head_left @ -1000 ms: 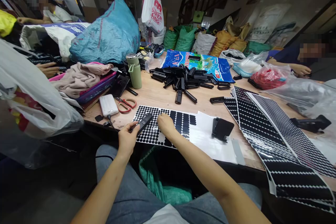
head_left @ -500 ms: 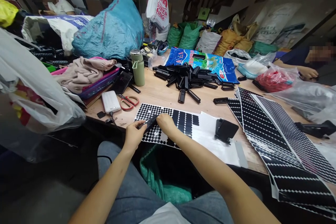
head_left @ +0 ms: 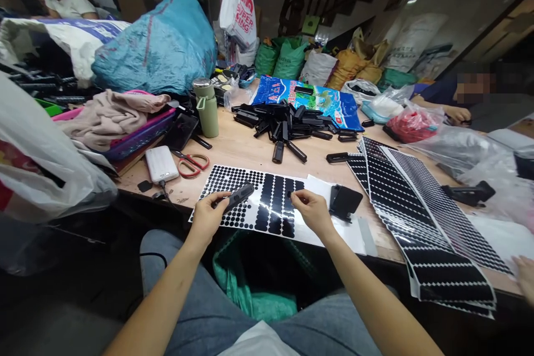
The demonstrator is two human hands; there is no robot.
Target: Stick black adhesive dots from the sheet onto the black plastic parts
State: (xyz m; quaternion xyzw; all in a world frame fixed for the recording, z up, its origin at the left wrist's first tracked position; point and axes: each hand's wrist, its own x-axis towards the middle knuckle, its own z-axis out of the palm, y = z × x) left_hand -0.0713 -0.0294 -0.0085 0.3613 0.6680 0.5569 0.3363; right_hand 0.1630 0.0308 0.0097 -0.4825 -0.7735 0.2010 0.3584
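My left fingers [head_left: 219,195] grip a slim black plastic piece [head_left: 240,194]; my right fingers [head_left: 301,196], pinched together, contents unclear, hover at a partly bare white sheet of black stickers [head_left: 256,212], with many black pieces [head_left: 287,122] left heaped.

Between the dotted sheet [head_left: 271,200] and the heap of black parts [head_left: 287,125], a strip of bare tabletop [head_left: 242,150] is left passable, bounded leftward by scissors [head_left: 195,165] and flask [head_left: 207,114], rightward by stacked sheets [head_left: 417,222], with the right hand's [head_left: 312,211] outward way blocked by a black stand [head_left: 345,202].
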